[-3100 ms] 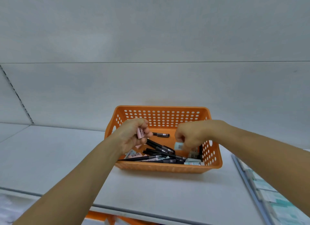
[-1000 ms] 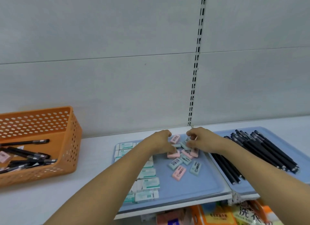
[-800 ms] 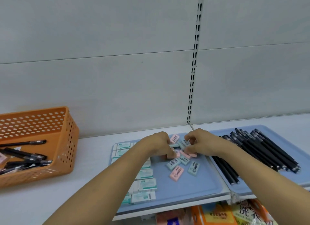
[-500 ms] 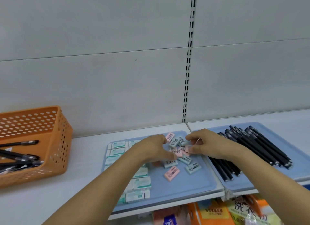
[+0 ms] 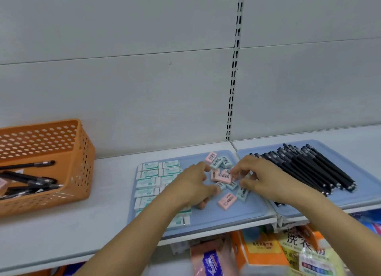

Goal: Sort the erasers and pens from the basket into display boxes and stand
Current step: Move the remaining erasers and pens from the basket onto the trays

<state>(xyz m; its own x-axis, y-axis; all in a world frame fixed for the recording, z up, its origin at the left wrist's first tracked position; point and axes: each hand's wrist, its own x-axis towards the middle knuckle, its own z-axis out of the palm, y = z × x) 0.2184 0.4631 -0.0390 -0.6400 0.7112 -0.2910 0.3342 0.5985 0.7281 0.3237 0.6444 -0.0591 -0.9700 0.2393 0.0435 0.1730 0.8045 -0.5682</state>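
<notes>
Both hands are shifting from orange perforated plastic basket (image 5: 61, 162) to pale blue flat tray (image 5: 237, 212) | left hand (image 5: 195, 185) fingers curling, hold unclear | right hand (image 5: 261, 179) pinching pink rectangular sleeved eraser (image 5: 222, 178) | light, stiff: pinching long edges is suiting

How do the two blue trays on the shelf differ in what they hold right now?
The left blue tray holds small erasers, white-green ones in rows and pink and pale blue ones scattered; the right blue tray holds long black pens lying side by side. Both hands work over the left tray, none over the right. Both are flat, pale blue, and adjacent.
</notes>
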